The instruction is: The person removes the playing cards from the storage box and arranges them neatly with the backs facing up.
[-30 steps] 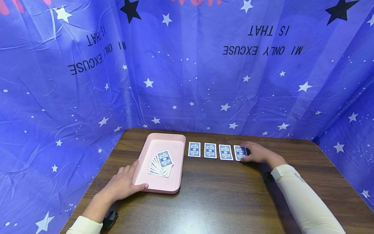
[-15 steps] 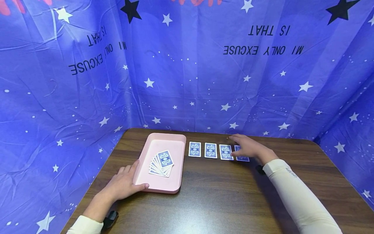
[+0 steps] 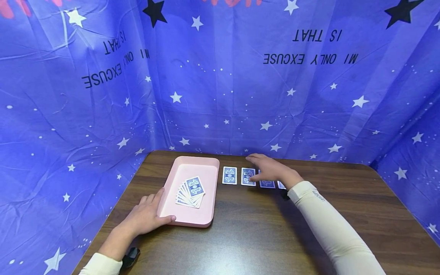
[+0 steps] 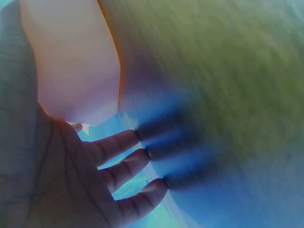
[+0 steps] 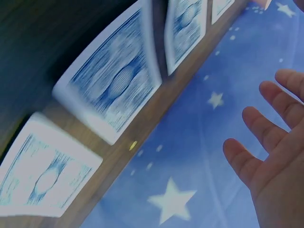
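Around you hangs a blue curtain [image 3: 220, 103] with white and black stars; its black lettering is upside down, on the far panel and again at your left, and seems to read "IS THAT" and "MI ONLY EXCUSE", while the red lettering [image 3: 233, 2] at the top is cut off beyond reading. Before you lies a brown wood-grain table [image 3: 240, 236]. Your cream right sleeve [image 3: 333, 225] carries small print near the cuff, too fine to make out. The pink tray [image 3: 214, 191] sits left of centre on the table. Your left hand [image 3: 146, 215] is at its near left corner, thumb on the near rim, other fingers along the outside of the left wall, loosely straight. Your right hand [image 3: 271, 169] is above the row of cards, fingers spread and released, the thumb over the edge of the second card [image 3: 245, 173] from the tray; you cannot tell whether it touches. Inside the tray lies a fan of cards [image 3: 194, 187], blue backs up. To its right, four cards in a line show ornate blue backs, any wording on them illegible. A small yellow speck [image 5: 133, 145] lies by the table's far edge
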Demonstrator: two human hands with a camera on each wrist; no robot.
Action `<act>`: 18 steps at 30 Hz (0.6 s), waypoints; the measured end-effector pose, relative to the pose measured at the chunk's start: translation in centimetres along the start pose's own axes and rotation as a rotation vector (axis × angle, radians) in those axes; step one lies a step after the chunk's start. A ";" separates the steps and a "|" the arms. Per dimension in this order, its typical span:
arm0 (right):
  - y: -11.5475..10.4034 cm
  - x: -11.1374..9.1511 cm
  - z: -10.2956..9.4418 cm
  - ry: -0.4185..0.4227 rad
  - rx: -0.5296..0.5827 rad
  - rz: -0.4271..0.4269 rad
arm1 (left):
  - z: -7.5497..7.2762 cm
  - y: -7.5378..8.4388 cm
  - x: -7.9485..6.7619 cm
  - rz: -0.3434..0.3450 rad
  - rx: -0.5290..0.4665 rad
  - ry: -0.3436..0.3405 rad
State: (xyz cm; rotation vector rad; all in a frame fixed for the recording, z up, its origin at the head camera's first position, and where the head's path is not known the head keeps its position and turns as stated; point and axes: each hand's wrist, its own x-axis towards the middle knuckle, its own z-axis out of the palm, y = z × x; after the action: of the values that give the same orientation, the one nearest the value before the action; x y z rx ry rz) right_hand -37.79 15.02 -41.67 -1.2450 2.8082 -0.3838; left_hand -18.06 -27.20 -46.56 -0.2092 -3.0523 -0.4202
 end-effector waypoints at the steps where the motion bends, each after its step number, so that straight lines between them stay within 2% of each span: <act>1: -0.4 0.3 0.1 0.000 0.003 -0.011 | 0.0 0.0 0.0 -0.002 0.002 -0.001; 12: -4.3 4.0 1.5 -0.044 0.079 -0.105 | 0.0 -0.1 0.1 0.002 0.001 0.008; 18: -6.4 5.6 2.1 -0.068 0.038 -0.167 | -0.1 0.0 0.0 0.004 -0.009 0.001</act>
State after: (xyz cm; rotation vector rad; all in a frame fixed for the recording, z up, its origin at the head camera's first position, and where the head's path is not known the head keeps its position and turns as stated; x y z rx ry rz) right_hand -36.63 6.37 -41.86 -1.4608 2.6369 -0.3927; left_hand -18.09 -27.17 -46.46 -0.2162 -3.0491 -0.4334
